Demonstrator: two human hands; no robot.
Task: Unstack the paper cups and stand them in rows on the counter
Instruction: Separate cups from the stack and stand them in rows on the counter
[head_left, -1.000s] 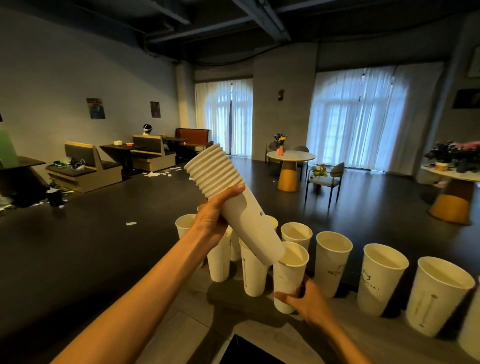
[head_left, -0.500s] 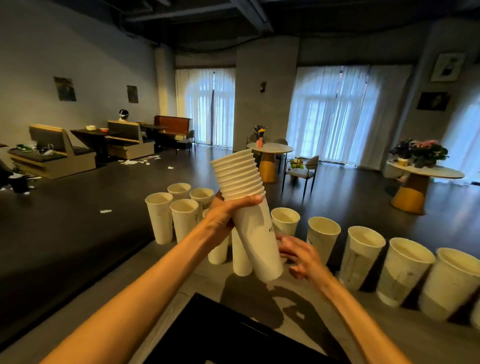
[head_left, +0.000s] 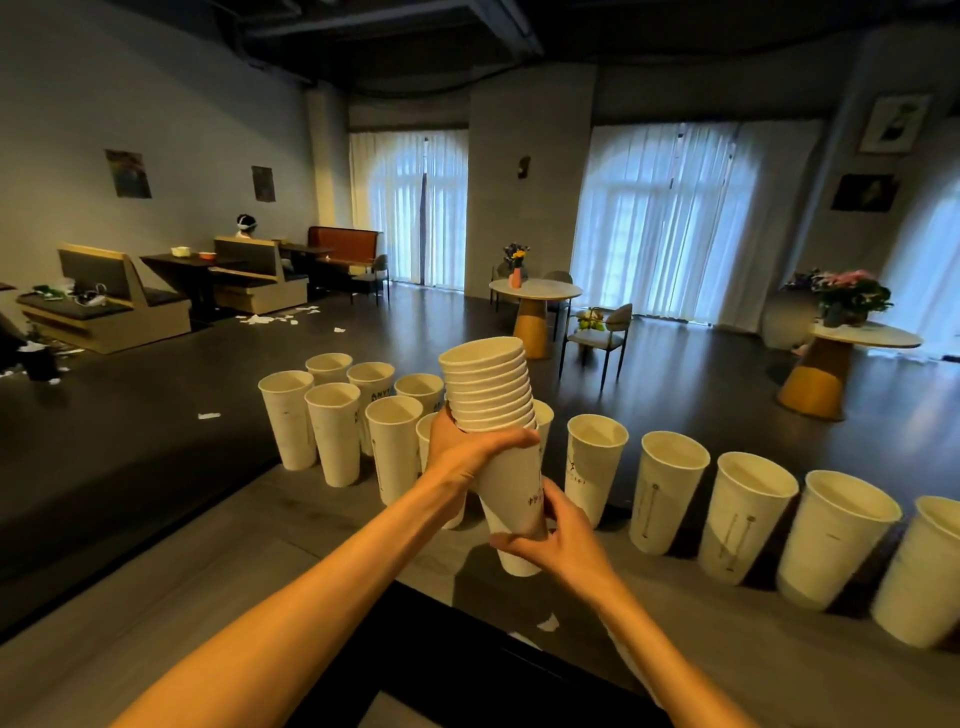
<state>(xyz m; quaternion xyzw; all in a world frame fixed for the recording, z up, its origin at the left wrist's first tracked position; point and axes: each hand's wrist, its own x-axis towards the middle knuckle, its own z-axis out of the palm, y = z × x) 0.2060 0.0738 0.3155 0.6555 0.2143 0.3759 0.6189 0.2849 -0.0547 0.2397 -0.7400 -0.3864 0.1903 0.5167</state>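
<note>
While both hands hold it, the stack (head_left: 498, 441) stands nearly upright above the counter (head_left: 156, 597).
Right hand (head_left: 550, 535): fingers curled round the stack's bottom cup.
Left hand (head_left: 467, 452): fingers wrapped round its middle.
Cups (head_left: 665, 491): upright in rows behind, left to right.

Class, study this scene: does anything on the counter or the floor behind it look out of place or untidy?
Yes. White paper scraps lie scattered on the dark floor near the booth seats. The standing paper cups on the counter are all upright; none has tipped or spilled.
</note>
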